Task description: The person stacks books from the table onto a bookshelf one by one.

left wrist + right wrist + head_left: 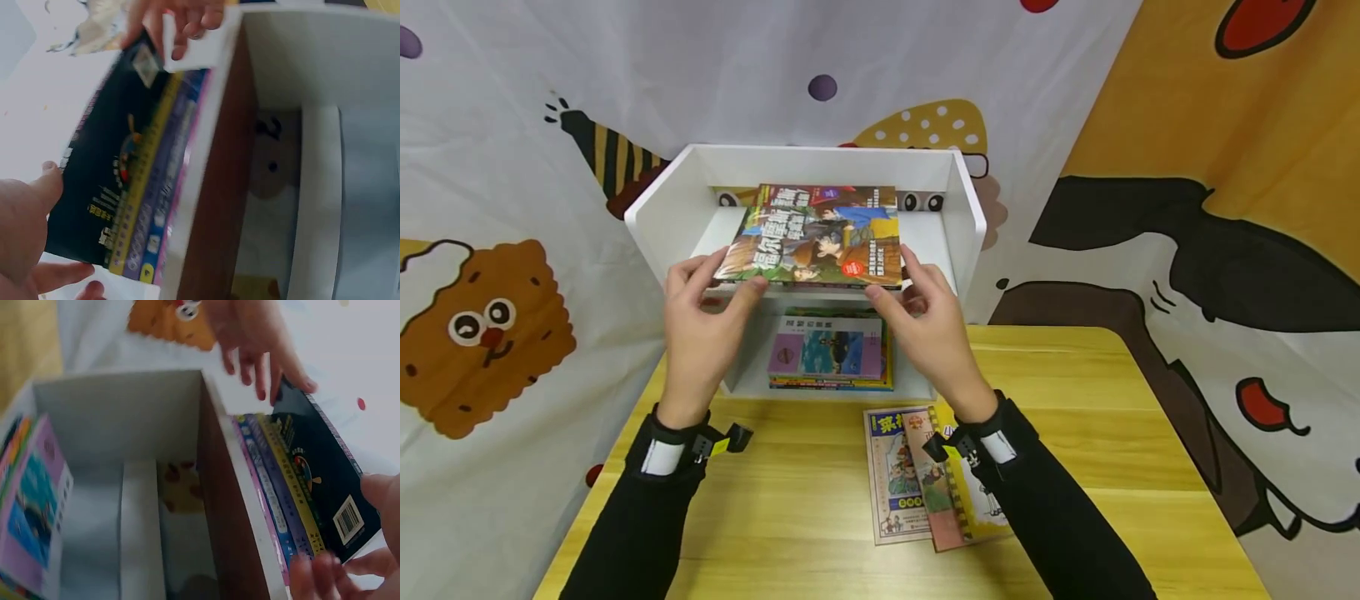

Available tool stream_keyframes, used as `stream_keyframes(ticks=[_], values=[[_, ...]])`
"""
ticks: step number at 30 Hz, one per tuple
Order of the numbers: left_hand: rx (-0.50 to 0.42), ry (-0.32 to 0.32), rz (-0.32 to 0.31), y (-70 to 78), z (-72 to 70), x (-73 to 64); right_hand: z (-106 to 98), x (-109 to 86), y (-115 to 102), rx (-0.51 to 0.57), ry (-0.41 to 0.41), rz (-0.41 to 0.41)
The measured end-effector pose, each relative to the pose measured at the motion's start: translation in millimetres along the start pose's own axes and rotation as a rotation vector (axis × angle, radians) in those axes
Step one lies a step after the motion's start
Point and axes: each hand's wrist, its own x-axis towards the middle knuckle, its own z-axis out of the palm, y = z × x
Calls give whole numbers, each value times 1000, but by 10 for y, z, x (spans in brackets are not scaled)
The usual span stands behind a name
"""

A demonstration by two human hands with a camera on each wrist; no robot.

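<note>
A comic-style book [820, 250] with a colourful cover lies between both hands above the upper level of a white shelf [658, 208]. My left hand [703, 337] grips its left side, thumb at the near corner. On the right side, my right hand [936, 329] pinches it with the thumb along the near edge. Its dark underside [325, 481] faces the wrist cameras, tilted away from a stack of several books [140, 212] on the shelf board. Part of a similar cover [823, 196] shows behind it in the head view.
The shelf's lower level holds another stack, a purple book [786, 346] on top. On the wooden table [790, 492], a blue-and-white booklet [887, 500], a pink book [938, 492] and a yellow book [988, 500] overlap near my right forearm. A printed curtain [730, 75] hangs behind.
</note>
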Motion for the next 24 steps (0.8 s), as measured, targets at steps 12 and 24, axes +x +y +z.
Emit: stream_keyframes(ticks=[12, 24], values=[[229, 47, 131, -141, 136, 192, 64, 243, 187, -453, 144, -169], [181, 76, 136, -161, 136, 294, 51, 387, 242, -471, 75, -115]])
